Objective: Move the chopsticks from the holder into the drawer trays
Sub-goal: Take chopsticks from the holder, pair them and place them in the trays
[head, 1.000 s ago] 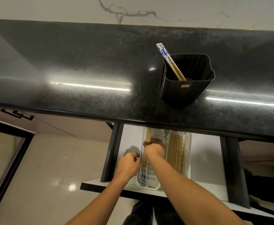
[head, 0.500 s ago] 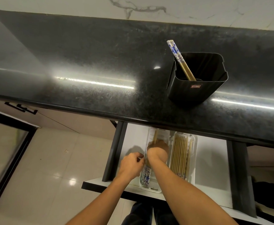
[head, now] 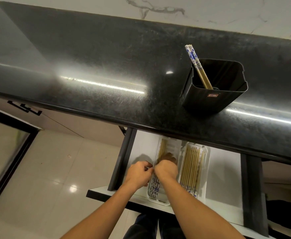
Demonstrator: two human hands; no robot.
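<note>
A black holder (head: 213, 99) stands on the dark counter (head: 106, 57) with a couple of blue-and-white-topped chopsticks (head: 195, 63) leaning in its left corner. Below, the white drawer (head: 224, 178) is pulled out with two clear trays. In the left tray (head: 158, 200) my right hand (head: 166, 169) is curled round a bundle of chopsticks (head: 162, 149) lying lengthwise. My left hand (head: 138, 173) has its fingers curled at that tray's left rim, close against my right hand. The right tray (head: 207, 152) holds several chopsticks (head: 191, 166) in a row.
The counter's front edge overhangs the back of the drawer. Black drawer rails (head: 122, 161) flank the drawer on both sides. A glossy tiled floor (head: 55, 169) lies to the left, with a dark-framed glass door (head: 6, 144) at the far left.
Both hands stay at the left tray, my left hand now closer against my right. The view has drifted, so the holder and the drawer sit further right in the picture.
</note>
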